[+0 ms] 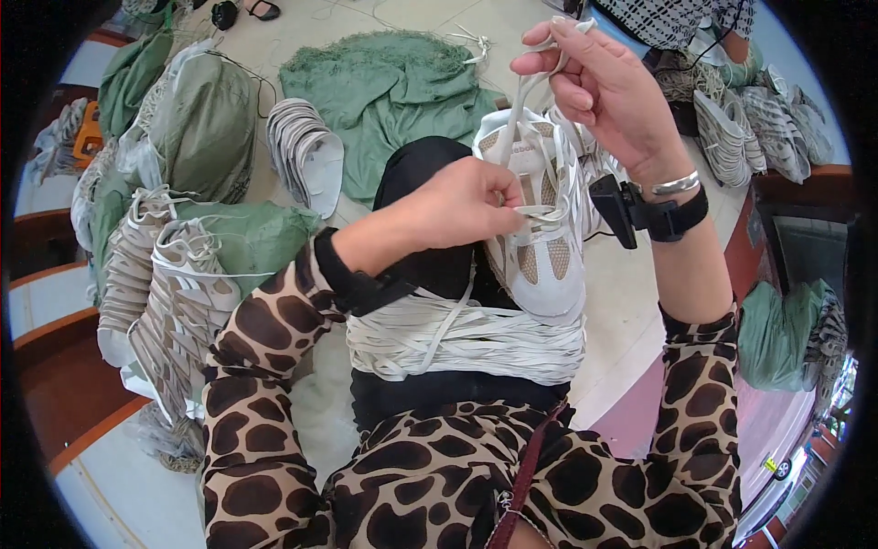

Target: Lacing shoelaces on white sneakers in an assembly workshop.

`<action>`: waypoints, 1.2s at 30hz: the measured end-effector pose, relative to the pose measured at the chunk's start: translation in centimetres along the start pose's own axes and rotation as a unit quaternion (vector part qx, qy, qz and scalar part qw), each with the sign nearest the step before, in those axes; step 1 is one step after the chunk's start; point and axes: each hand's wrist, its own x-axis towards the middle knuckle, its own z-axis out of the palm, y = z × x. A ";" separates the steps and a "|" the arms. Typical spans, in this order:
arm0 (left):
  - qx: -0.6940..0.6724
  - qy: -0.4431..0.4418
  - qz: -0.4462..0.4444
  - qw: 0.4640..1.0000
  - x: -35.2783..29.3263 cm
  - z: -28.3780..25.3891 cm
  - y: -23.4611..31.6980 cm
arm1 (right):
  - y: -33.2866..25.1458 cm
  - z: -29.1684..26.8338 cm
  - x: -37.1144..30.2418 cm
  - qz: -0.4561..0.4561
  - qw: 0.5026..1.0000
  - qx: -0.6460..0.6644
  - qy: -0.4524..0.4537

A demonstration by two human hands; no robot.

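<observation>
A bundle of white laces (466, 346) lies across the person's black-clad lap, below patterned sleeves. Just beyond it, the shoe (551, 285), white with tan mesh, rests at the right knee, toe toward the body. The left hand (468, 206) is closed over the shoe's lacing, thumb and fingers pinched together at the lace there. The right hand (599, 91), raised beyond the shoe, grips a lace (519, 105) between thumb and fingers, the strip hanging down toward the shoe.

To the left, nested shoes (187, 293) lean in rows against a green bag (261, 240). Farther off, a stack of pale uppers (305, 156) stands on the floor beside a crumpled green cloth (393, 91). At upper right, more shoes (732, 137) lie near another person in a patterned garment (672, 20).
</observation>
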 end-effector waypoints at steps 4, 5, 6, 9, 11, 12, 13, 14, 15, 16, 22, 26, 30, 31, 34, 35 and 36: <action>0.128 -0.025 0.001 0.991 -1.6 -1.7 0.7 | -0.5 0.8 0.6 0.028 0.999 -0.007 -0.028; 0.184 -0.015 0.012 0.983 -1.8 -1.6 0.8 | -0.5 1.1 0.7 0.040 0.999 -0.020 -0.026; 0.183 -0.015 0.011 0.983 -2.0 -1.4 0.6 | -0.4 1.0 1.0 0.040 0.999 -0.019 -0.026; 0.340 0.058 0.129 0.930 -2.0 -1.0 -0.6 | -0.6 0.7 2.3 0.045 0.997 -0.036 -0.056; 0.334 0.093 0.145 0.927 -2.1 -1.4 -1.2 | -1.2 1.0 3.3 0.107 0.994 0.032 -0.013; 0.334 0.095 0.142 0.927 -2.3 -1.5 -1.5 | -1.0 0.5 4.0 0.108 0.993 0.033 -0.017; 0.318 0.100 0.138 0.932 -2.5 -1.5 -1.1 | -1.1 -0.7 4.7 0.099 0.995 0.012 -0.007; 0.301 0.103 0.136 0.938 -2.6 -1.3 -1.0 | -0.9 -2.4 5.5 0.091 0.996 -0.010 0.007; 0.297 0.098 0.141 0.939 -2.2 -0.9 -1.1 | 0.3 -5.9 6.8 0.093 0.995 -0.013 0.014; 0.274 0.121 0.151 0.942 -1.6 -0.5 -0.8 | 1.5 -10.6 8.0 0.087 0.968 0.176 -0.153; 0.264 0.190 0.269 0.907 -1.1 0.8 -0.7 | 0.9 -7.5 7.6 0.099 0.975 0.170 -0.105; 0.316 0.141 0.298 0.890 1.9 2.8 0.9 | -0.7 -4.7 5.8 0.084 0.993 -0.010 0.088; 0.196 -0.038 0.164 0.966 3.7 1.6 3.7 | -1.2 -4.4 5.7 0.074 0.996 -0.024 0.041; 0.197 -0.037 0.159 0.967 3.9 1.1 3.9 | -1.5 -3.7 5.7 0.082 0.994 -0.035 0.056; 0.148 -0.086 0.129 0.977 5.0 0.3 4.2 | -1.9 -2.6 5.7 0.089 0.993 -0.047 0.061; 0.149 -0.088 0.128 0.977 5.3 0.2 4.2 | -2.0 -2.4 5.8 0.087 0.994 -0.047 0.049; 0.149 -0.094 0.128 0.976 5.5 0.1 4.1 | -2.0 -2.2 5.9 0.080 0.995 -0.056 0.035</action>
